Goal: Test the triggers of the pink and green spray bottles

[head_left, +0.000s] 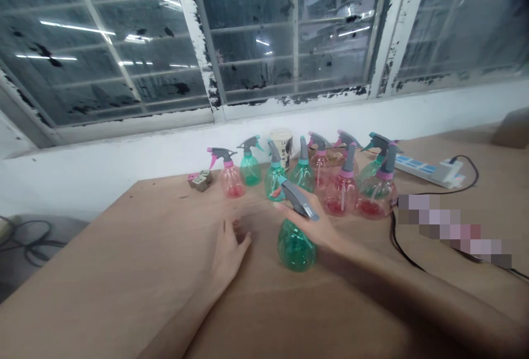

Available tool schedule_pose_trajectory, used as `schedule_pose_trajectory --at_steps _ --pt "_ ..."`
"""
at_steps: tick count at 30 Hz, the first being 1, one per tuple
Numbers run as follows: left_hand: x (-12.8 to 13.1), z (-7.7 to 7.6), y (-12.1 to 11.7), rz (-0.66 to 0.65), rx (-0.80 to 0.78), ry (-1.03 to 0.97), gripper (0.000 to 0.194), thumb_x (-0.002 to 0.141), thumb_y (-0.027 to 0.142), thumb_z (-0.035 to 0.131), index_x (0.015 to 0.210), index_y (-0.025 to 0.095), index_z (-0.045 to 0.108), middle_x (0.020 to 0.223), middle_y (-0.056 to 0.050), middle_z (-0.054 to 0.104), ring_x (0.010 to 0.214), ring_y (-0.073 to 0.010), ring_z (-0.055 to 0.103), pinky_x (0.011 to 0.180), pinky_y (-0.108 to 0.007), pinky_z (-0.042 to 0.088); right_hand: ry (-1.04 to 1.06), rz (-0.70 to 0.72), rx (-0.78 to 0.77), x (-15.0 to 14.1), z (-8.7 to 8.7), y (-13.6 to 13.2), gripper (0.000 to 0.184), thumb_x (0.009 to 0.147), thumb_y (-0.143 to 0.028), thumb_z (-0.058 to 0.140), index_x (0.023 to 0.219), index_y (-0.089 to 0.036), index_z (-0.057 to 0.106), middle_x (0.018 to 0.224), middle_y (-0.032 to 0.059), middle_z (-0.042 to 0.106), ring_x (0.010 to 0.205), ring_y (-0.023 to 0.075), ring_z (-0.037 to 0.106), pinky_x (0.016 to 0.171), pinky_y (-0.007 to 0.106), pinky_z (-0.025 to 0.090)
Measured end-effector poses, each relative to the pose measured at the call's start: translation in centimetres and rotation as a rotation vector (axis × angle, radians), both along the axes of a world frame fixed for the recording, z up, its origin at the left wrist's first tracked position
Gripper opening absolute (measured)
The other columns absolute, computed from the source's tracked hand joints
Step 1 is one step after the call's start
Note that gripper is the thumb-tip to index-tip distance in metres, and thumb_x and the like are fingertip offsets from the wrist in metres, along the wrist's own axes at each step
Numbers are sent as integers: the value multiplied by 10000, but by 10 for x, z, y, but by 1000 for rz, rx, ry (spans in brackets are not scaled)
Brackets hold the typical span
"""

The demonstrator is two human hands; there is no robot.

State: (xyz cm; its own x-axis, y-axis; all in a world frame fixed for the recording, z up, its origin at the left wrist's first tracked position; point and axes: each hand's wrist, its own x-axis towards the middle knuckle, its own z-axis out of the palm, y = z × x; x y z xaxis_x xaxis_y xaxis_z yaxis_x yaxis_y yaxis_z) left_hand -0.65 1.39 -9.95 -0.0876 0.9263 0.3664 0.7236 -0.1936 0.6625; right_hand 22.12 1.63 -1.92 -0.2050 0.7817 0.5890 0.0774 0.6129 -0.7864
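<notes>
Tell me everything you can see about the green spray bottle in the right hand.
This translucent green plastic spray bottle has a rounded body and a grey sprayer head with a teal trigger. It is tilted, gripped near the head by the right hand. Its base sits low over the tan tabletop, though contact is hard to tell. Whether it holds liquid is unclear.
</notes>
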Motion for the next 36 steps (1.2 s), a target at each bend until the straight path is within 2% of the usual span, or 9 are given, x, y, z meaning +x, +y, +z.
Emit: schedule_pose_trajectory --at_steps 4,9,16,20,25,36 --pt "-1 -3 2 -11 19 -1 334 757 304 553 1054 182 462 1029 -80 550 997 -241 567 898 -443 467 -72 -23 9 1 6 -1 222 819 -395 603 930 -205 578 704 -27 553 542 99 461 529 241 393" --pt "-2 -4 2 -15 25 -14 319 756 305 559 1040 189 470 1021 -78 551 981 -236 575 884 -438 479 -70 -21 -12 0 9 0 216 808 -405 614 833 -200 550 608 -52 468 524 94 424 497 226 342" --pt "1 5 -2 -13 -17 8 308 774 342 529 1022 167 477 1020 -100 561 995 -251 573 879 -439 470 -76 -51 20 0 7 -1 194 816 -363 601 759 -193 528 642 -39 495 567 99 451 538 235 356" --pt "2 5 -3 -16 -13 7 297 778 339 525 1018 172 474 1031 -98 559 1005 -252 571 891 -449 464 -54 -11 -1 0 6 3 182 814 -372 602 837 -198 552 711 -24 547 589 105 487 557 239 400" --pt "0 2 -2 -24 -4 6 305 785 329 528 1042 176 463 1044 -94 554 1011 -253 568 895 -457 469 -1 -1 -5 -1 1 2 236 816 -386 599 974 -212 577 883 21 617 750 157 576 702 314 479" --pt "-1 -2 2 -3 16 19 296 768 303 552 1025 188 460 1016 -76 556 994 -246 575 901 -460 470 -9 -12 13 -1 0 -1 228 835 -353 578 1025 -228 586 985 41 633 863 190 600 776 361 485"
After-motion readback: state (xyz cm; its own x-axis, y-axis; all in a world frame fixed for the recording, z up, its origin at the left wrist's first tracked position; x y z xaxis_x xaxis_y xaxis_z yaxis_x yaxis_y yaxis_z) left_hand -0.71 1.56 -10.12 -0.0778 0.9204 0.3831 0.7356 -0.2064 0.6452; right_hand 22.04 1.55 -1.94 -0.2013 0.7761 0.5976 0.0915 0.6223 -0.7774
